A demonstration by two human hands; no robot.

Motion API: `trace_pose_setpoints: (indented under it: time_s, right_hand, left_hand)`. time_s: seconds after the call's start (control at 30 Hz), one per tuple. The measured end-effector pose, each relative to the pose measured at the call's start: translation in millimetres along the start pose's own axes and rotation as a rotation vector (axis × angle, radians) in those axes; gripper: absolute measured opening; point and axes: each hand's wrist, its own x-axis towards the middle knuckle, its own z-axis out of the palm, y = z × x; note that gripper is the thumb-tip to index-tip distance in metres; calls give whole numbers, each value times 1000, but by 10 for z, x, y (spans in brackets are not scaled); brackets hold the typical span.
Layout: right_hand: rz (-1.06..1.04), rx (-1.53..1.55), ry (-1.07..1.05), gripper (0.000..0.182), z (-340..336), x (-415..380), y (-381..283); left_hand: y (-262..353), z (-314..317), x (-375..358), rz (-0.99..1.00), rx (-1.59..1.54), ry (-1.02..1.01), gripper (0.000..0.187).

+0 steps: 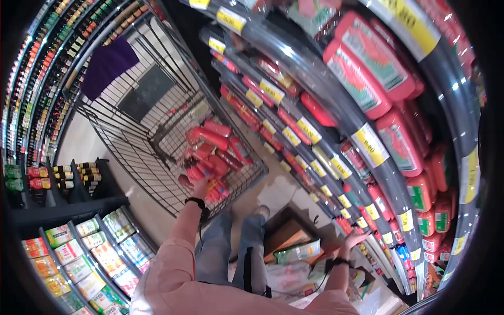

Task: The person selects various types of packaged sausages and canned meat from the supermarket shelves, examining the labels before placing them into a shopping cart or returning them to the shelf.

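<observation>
My left hand (197,185) reaches into the wire shopping cart (118,156), down at a pile of red packaged sausages (212,137). Its fingers are around or against red packages, too small to make out clearly. A dark band circles that wrist. My right hand (355,239) is stretched out at the lower shelves on the right, beside the price tags, its fingers apart with nothing visible in them. A purple cloth (110,66) hangs over the cart's far side.
Curved shelves (336,100) of red packages rise on the right. Shelves of bottles (50,79) stand at the left, with packaged goods (86,252) below. Near my legs lie an open cardboard box (286,231), a green packet (297,252) and plastic wrapping (289,275).
</observation>
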Motion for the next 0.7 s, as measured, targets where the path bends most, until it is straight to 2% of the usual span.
trace_pose_setpoints:
  time_s: [0.03,0.07,0.1,0.13,0.17,0.2,0.23,0.3,0.33,0.37,0.43,0.47,0.5,0.57,0.6,0.63,0.67,0.7]
  right_hand:
    - [-38,-40,-53,71,33,-263,170]
    - [87,49,-187,69,-208,-519,-263]
    - [62,158,-268,69,-247,-766,-247]
    - [-24,186,-356,68,-295,-959,-268]
    - [-186,60,-460,63,-483,-1117,-546]
    - [32,344,-545,59,-775,-1220,-1166]
    - [-179,194,-601,52,-861,-1306,-1266]
    - [-260,326,-743,52,-1028,-1464,-1687]
    - [-351,320,-788,48,-1163,-1507,-2041]
    - [-440,310,-842,45,-1261,-1538,-2477]
    - [-409,567,-1038,50,-1301,-1675,-3172]
    - [-470,598,-1087,58,-1316,-1763,-3519]
    - [-533,633,-1133,67,-1308,-1842,-3868]
    - [-673,630,-1231,83,-1238,-1988,-4417]
    - [-562,715,-1408,87,-1260,-2036,-4701]
    - [-437,794,-1582,91,-1288,-2082,-4924]
    - [-432,774,-1588,91,-1312,-2137,-5092]
    - [-374,828,-1628,90,-1338,-2199,-5231]
  left_hand:
    - [241,110,-335,41,75,56,102]
    - [387,139,-496,101,112,32,98]
    - [300,68,-317,106,92,27,98]
    - [107,-11,17,130,88,27,96]
    - [49,-32,201,154,84,25,94]
    - [344,72,-80,105,176,164,88]
    - [400,51,39,115,156,149,88]
    - [347,-89,386,183,33,-5,75]
    - [808,-49,-250,212,-55,-92,63]
    - [913,-115,-272,195,-58,-91,63]
    - [1155,-235,-280,248,23,-424,58]
    - [1444,-302,-609,94,4,-590,64]
    - [1692,-345,-938,99,-6,-597,64]
    - [1977,-428,-1496,186,-22,-735,89]
    - [1998,-479,-1647,166,-26,-734,89]
    - [1988,-521,-1775,248,23,-789,90]
    - [1993,-530,-1882,338,68,-844,93]
    - [1951,-541,-2004,323,62,-842,93]
